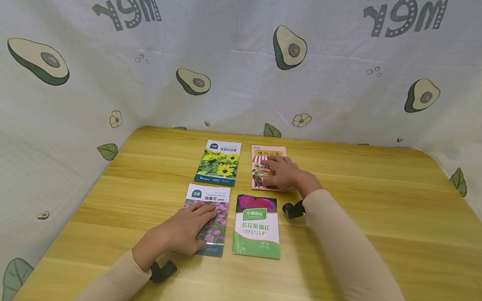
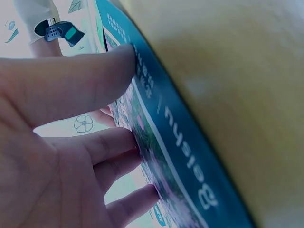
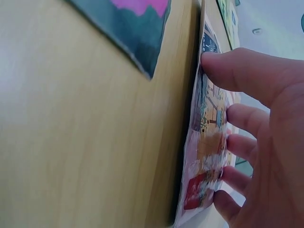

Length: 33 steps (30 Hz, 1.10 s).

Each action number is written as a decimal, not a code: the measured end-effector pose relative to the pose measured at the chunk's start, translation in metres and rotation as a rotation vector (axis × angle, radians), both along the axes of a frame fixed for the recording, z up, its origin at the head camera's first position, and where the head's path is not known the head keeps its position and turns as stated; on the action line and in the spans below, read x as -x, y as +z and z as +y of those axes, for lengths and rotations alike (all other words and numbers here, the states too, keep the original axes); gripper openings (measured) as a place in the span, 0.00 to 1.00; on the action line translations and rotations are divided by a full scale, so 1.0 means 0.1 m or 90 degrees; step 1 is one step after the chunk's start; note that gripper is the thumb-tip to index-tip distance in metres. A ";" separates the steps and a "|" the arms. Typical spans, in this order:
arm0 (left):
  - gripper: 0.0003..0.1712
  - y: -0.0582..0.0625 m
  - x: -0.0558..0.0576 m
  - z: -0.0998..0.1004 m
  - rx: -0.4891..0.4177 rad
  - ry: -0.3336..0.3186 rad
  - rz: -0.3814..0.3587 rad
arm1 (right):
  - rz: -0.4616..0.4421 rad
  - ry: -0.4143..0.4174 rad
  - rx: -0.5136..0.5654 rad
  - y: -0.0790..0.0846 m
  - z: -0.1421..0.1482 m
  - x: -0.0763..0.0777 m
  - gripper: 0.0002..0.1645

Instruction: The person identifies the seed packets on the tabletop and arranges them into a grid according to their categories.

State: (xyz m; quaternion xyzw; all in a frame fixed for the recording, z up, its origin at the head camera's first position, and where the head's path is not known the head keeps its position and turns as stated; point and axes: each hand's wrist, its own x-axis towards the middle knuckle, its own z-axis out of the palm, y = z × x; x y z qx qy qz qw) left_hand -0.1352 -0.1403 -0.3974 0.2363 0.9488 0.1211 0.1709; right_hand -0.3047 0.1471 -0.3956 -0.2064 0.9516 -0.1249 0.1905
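Four seed packets lie flat on the wooden table in two rows. My left hand (image 1: 187, 227) rests with fingers spread on the front-left packet with pink-purple flowers (image 1: 219, 222); in the left wrist view its thumb and fingertips touch the packet's printed face. My right hand (image 1: 284, 172) lies over the back-right pink packet with a striped awning (image 1: 258, 171), its fingertips on the front, as the right wrist view also shows. Nearest beside them are the yellow sunflower packet (image 1: 219, 164) at back left and the green-and-white impatiens packet (image 1: 257, 228) at front right.
The wooden table (image 1: 389, 221) stretches out on both sides of the packets. Behind it hangs a white cloth (image 1: 242, 36) printed with avocados. A black wrist device (image 1: 163, 272) sits under the left wrist, another black one (image 1: 293, 209) under the right.
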 end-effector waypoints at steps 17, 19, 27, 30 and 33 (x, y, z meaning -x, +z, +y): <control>0.43 0.01 0.00 0.03 -0.006 -0.002 0.000 | 0.016 0.004 -0.010 0.04 -0.11 -0.02 0.44; 0.43 0.01 0.00 0.03 -0.004 -0.003 0.000 | 0.025 0.001 -0.010 0.03 -0.12 -0.02 0.44; 0.44 0.02 0.00 0.08 0.020 -0.005 0.003 | 0.075 0.004 -0.004 -0.06 -0.14 -0.01 0.43; 0.44 0.02 0.02 0.07 0.025 -0.011 0.006 | 0.085 0.001 0.003 -0.08 -0.15 -0.01 0.43; 0.44 0.02 0.04 0.05 0.034 -0.018 0.010 | 0.106 0.009 0.017 -0.07 -0.15 -0.01 0.42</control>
